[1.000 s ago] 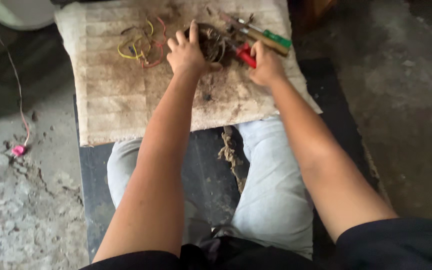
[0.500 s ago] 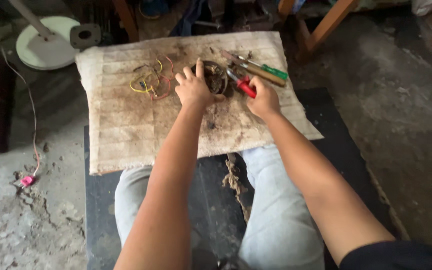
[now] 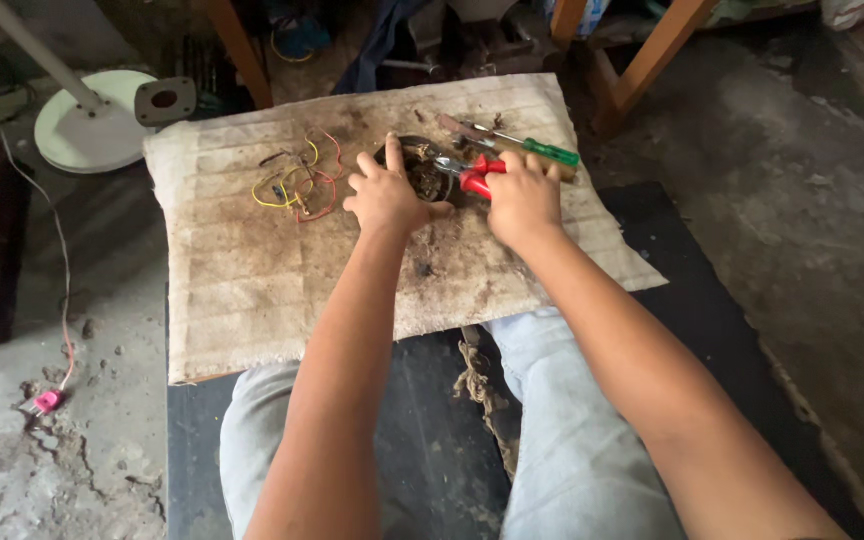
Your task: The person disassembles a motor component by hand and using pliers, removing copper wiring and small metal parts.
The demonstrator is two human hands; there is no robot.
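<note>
Head view looks straight down on my two bare forearms reaching over a stained, ribbed piece of cardboard [image 3: 252, 290] that serves as my tabletop. My left hand [image 3: 384, 195] lies curled over the near side of a small round, dark metal part [image 3: 422, 170], grimy and rusty, with its fingers pressing on the rim. My right hand [image 3: 524, 192] is closed around the red handles of one pair of pliers [image 3: 467, 176], whose grey nose touches the round part. Both things sit near the far middle of the cardboard.

Just beyond my right hand lie two screwdrivers: one with a green plastic handle [image 3: 550, 152] and one with a brownish handle [image 3: 457, 127], partly hidden. Left of the round part lies one loose tangle of thin yellow and red wires [image 3: 297, 182]. On the cracked concrete floor at far left stands one round white base with a pole [image 3: 92, 125], and a thin cord ends in a pink plug [image 3: 45, 401].
</note>
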